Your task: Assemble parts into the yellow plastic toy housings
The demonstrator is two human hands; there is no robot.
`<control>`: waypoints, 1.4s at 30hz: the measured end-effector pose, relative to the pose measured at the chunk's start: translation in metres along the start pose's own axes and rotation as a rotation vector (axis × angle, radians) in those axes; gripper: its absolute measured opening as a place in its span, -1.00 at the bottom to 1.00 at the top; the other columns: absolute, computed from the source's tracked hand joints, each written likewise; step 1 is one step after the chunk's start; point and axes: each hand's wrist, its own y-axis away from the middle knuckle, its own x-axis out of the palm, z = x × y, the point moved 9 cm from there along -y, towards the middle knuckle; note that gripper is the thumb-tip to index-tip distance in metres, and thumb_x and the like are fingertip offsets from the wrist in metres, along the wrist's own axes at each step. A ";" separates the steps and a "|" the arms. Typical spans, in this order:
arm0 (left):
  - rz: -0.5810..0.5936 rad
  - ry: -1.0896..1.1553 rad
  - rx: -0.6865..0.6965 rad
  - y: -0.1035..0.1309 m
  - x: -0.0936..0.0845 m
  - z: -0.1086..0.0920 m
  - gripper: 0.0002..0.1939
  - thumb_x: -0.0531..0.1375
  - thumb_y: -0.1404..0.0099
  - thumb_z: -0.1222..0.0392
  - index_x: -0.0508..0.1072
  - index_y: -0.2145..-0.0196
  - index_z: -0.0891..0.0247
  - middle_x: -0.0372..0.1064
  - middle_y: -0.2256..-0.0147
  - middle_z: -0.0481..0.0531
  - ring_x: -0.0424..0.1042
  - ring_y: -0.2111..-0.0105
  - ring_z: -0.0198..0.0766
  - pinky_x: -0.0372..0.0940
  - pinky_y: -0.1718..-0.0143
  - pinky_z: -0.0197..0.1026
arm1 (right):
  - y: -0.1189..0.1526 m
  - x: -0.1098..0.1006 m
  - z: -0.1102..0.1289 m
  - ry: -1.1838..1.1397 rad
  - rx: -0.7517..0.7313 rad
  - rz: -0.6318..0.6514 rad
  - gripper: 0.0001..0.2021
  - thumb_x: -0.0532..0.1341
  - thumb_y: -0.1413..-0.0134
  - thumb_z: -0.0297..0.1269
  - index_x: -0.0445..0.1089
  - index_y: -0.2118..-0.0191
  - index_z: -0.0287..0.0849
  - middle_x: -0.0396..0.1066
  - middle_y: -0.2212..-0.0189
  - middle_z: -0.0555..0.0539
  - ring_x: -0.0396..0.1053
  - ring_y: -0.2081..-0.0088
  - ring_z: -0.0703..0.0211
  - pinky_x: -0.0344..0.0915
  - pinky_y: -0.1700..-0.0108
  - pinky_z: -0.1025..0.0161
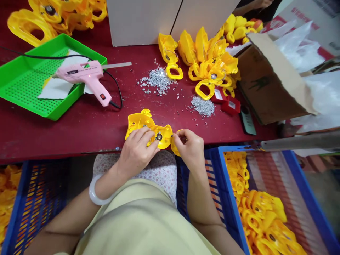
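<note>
At the table's front edge lies a yellow plastic toy shell (166,131), its hollow inside facing up. A round dark speaker (158,136) sits in it, and a thin reddish wire runs across the top. My left hand (138,148) rests over the shell's middle, fingers curled onto it and holding it down. At the right end, my right hand (190,147) is closed in a pinch by a yellow piece (175,144) that is mostly covered. What its fingertips hold is too small to make out.
A pink glue gun (90,76) lies on a green tray (50,112), its black cord trailing. Two piles of small silvery parts (158,80) and screws (203,106) are farther back. Yellow shells (209,63) stand behind. A phone-like device (247,120), cardboard box (273,81) and blue crate (300,184) are right.
</note>
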 end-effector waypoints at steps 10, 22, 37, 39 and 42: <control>-0.016 -0.013 -0.029 -0.001 0.006 -0.003 -0.80 0.21 -0.35 0.18 0.53 0.38 0.33 0.46 0.24 0.17 0.38 0.10 -0.03 0.35 0.12 -0.04 | 0.008 0.006 0.001 0.023 0.000 -0.038 -0.83 0.19 -0.01 -0.18 0.35 0.50 -0.13 0.39 0.59 0.03 0.26 0.59 0.28 0.21 0.44 0.28; -0.041 -0.036 -0.078 -0.003 0.007 -0.003 -0.81 0.21 -0.35 0.21 0.54 0.39 0.33 0.48 0.26 0.16 0.39 0.15 -0.03 0.32 0.16 -0.06 | 0.011 0.000 0.013 0.231 -0.070 -0.151 -0.84 0.18 -0.01 -0.24 0.32 0.53 -0.13 0.38 0.59 0.02 0.26 0.58 0.27 0.16 0.41 0.28; -0.020 -0.011 -0.079 -0.002 0.010 -0.003 -0.87 0.20 -0.33 0.30 0.52 0.37 0.35 0.48 0.26 0.18 0.40 0.15 -0.03 0.33 0.14 -0.03 | 0.023 0.007 0.022 0.264 -0.205 -0.301 -0.81 0.18 -0.13 -0.26 0.29 0.49 -0.12 0.38 0.57 0.03 0.26 0.56 0.27 0.15 0.43 0.29; -0.023 -0.016 -0.082 -0.002 0.010 -0.003 -0.87 0.20 -0.33 0.31 0.52 0.37 0.35 0.48 0.26 0.18 0.41 0.15 -0.02 0.34 0.14 -0.02 | 0.023 0.007 0.022 0.279 -0.201 -0.326 -0.81 0.18 -0.13 -0.26 0.29 0.49 -0.12 0.38 0.57 0.02 0.27 0.55 0.25 0.15 0.43 0.28; -0.012 -0.026 -0.086 -0.002 0.011 -0.003 -0.87 0.18 -0.33 0.33 0.53 0.35 0.36 0.48 0.27 0.18 0.41 0.15 -0.02 0.34 0.13 -0.02 | 0.019 0.007 0.013 0.192 -0.109 -0.314 -0.80 0.17 -0.12 -0.22 0.27 0.50 -0.11 0.36 0.58 0.03 0.26 0.56 0.25 0.18 0.42 0.27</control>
